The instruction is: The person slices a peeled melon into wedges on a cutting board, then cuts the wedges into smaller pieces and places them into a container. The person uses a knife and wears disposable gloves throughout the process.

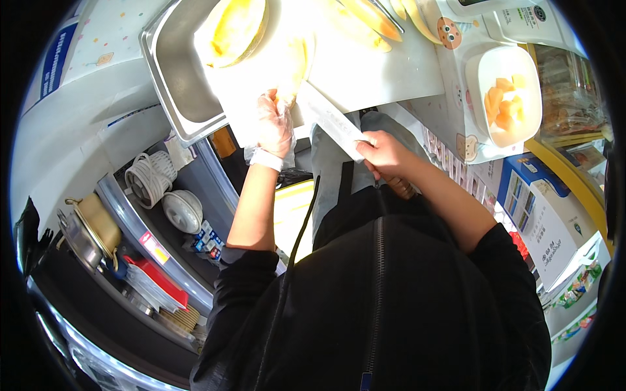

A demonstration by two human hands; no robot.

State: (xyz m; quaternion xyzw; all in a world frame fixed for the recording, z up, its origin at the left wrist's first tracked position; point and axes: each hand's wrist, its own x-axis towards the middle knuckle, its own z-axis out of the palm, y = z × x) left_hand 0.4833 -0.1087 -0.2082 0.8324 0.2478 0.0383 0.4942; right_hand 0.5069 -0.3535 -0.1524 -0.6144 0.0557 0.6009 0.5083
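Observation:
My left hand (pixel 275 124), in a clear plastic glove, grips the near end of a melon slice (pixel 297 61) over the white cutting board (pixel 391 73). In my right hand (pixel 389 154), which is bare, is a wide-bladed kitchen knife (pixel 332 119). Its blade slants up and left, with the tip close to the slice; glare hides whether they touch. A hollowed melon piece (pixel 239 34) lies at the far left of the board. Further orange melon slices (pixel 379 24) rest at the back, and strong light washes out their edges.
A steel sink basin (pixel 183 73) adjoins the board on the left. At right, a white plastic tub (pixel 528 93) holds melon chunks (pixel 506 105). Curved melon strips (pixel 419 22) and a white bottle (pixel 528 24) sit at the back right. Shelves below left carry a golden pot (pixel 100 222).

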